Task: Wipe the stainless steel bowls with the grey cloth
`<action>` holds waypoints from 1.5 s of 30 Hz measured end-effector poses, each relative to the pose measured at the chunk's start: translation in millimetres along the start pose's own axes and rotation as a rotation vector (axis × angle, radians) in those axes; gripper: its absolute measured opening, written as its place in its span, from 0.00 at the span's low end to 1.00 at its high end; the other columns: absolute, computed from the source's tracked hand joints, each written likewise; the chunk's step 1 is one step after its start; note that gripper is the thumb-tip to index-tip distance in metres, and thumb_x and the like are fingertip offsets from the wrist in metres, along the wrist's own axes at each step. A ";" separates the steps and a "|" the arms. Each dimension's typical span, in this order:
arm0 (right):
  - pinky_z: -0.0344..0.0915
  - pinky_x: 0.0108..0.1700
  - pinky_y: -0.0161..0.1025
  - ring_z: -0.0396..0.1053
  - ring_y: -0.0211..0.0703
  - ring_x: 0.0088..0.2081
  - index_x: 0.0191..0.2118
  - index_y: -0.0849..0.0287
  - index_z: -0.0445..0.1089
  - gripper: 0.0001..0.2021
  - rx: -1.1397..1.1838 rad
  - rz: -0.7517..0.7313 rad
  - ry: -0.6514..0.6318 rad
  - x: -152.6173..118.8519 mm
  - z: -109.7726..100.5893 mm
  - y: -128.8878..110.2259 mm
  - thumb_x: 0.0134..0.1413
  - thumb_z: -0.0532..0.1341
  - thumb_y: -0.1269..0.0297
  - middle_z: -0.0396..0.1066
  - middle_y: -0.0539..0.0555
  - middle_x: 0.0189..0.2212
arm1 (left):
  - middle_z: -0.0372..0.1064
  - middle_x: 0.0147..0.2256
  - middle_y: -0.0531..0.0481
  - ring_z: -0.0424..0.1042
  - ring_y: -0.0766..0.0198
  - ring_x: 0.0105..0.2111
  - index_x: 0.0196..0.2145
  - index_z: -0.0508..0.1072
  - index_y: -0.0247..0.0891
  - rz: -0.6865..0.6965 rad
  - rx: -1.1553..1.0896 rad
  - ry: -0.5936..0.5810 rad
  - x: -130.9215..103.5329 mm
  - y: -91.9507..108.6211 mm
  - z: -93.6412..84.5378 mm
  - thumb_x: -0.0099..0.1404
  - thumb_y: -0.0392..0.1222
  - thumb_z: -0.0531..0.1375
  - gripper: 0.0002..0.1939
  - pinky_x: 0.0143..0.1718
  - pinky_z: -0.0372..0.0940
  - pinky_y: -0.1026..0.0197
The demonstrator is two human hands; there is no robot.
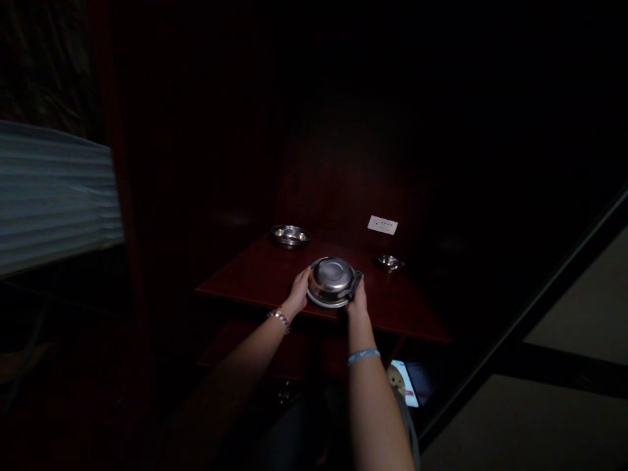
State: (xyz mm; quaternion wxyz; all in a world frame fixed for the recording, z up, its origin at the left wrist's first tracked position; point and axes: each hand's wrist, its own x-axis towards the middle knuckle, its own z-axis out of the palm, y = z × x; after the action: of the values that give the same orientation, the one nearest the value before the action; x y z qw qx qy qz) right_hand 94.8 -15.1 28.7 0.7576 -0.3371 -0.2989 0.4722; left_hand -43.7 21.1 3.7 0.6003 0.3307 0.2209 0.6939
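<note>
A steel dish [290,235] sits at the back left of the dark red surface [255,275]. At its front edge, the left hand [297,292] and right hand [357,297] each close their grip on an upturned steel bowl [331,280], not yet lifted. A smaller dish [390,263] stands right.

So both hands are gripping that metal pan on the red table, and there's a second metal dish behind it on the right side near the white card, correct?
Not quite. The head view shows the left hand and right hand on the metal pan on the red table, but the second metal dish sits behind it on the left, away from the white card.
</note>
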 end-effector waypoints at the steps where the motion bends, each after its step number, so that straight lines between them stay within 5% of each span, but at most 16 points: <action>1: 0.71 0.44 0.43 0.75 0.41 0.38 0.40 0.59 0.72 0.20 0.030 0.021 -0.016 1.1 -0.5 -1.3 0.59 0.51 0.50 0.77 0.54 0.33 | 0.76 0.42 0.43 0.72 0.57 0.46 0.42 0.75 0.34 -0.021 -0.010 -0.041 -1.3 1.4 0.0 0.56 0.50 0.63 0.19 0.53 0.60 0.54; 5: 0.70 0.46 0.42 0.74 0.39 0.41 0.42 0.57 0.72 0.21 0.090 0.083 0.050 0.8 -1.8 -5.7 0.61 0.47 0.49 0.77 0.52 0.38 | 0.77 0.40 0.44 0.73 0.58 0.44 0.41 0.74 0.36 -0.126 0.037 -0.127 -5.2 3.0 -1.6 0.58 0.52 0.63 0.19 0.51 0.62 0.54; 11: 0.70 0.46 0.43 0.74 0.44 0.44 0.43 0.62 0.71 0.25 -0.122 0.092 0.149 -12.5 7.6 -8.7 0.59 0.49 0.45 0.76 0.59 0.42 | 0.75 0.45 0.45 0.71 0.59 0.48 0.41 0.74 0.36 -0.050 -0.052 -0.110 -4.1 1.1 0.9 0.59 0.45 0.62 0.14 0.56 0.58 0.54; 17: 0.65 0.52 0.39 0.72 0.44 0.48 0.41 0.60 0.69 0.21 -0.472 -0.183 0.402 -21.8 18.0 -20.3 0.58 0.51 0.47 0.74 0.59 0.44 | 0.77 0.36 0.46 0.73 0.59 0.41 0.37 0.75 0.35 -0.037 -0.082 0.099 -0.7 5.3 -0.1 0.59 0.46 0.61 0.12 0.50 0.63 0.55; 22: 0.63 0.54 0.42 0.68 0.49 0.52 0.44 0.58 0.66 0.21 -0.615 -0.271 0.472 -31.6 22.4 -27.1 0.59 0.49 0.46 0.72 0.63 0.46 | 0.76 0.30 0.47 0.73 0.60 0.35 0.33 0.75 0.34 -0.046 -0.056 0.122 -2.7 7.8 -0.6 0.56 0.47 0.64 0.13 0.43 0.66 0.57; 28: 0.57 0.58 0.44 0.62 0.47 0.57 0.51 0.61 0.66 0.23 -0.717 -0.527 0.310 -38.9 30.7 -29.5 0.58 0.51 0.50 0.69 0.62 0.51 | 0.76 0.31 0.46 0.73 0.58 0.37 0.34 0.75 0.33 -0.036 -0.041 0.141 -5.9 10.7 3.1 0.56 0.48 0.63 0.14 0.45 0.66 0.56; 37: 0.46 0.64 0.48 0.53 0.44 0.63 0.58 0.60 0.64 0.23 -0.985 -0.702 -0.017 -43.4 34.1 -31.2 0.60 0.50 0.58 0.61 0.59 0.60 | 0.76 0.32 0.46 0.74 0.60 0.35 0.37 0.75 0.34 -0.017 -0.025 0.157 -7.5 13.8 6.7 0.58 0.51 0.62 0.17 0.43 0.66 0.57; 45: 0.42 0.66 0.49 0.51 0.45 0.64 0.62 0.60 0.58 0.27 -1.136 -0.823 -0.126 -52.4 37.8 -28.1 0.58 0.52 0.57 0.57 0.59 0.62 | 0.76 0.31 0.45 0.74 0.58 0.35 0.35 0.75 0.34 -0.021 -0.013 0.158 -11.8 18.1 11.0 0.60 0.50 0.60 0.15 0.42 0.67 0.57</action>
State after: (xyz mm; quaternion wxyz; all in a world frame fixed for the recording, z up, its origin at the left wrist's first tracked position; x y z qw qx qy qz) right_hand 60.4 -63.7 66.4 0.5628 -0.5119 -0.6459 -0.0634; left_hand -47.5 5.3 21.7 0.5903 0.2686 0.2665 0.7130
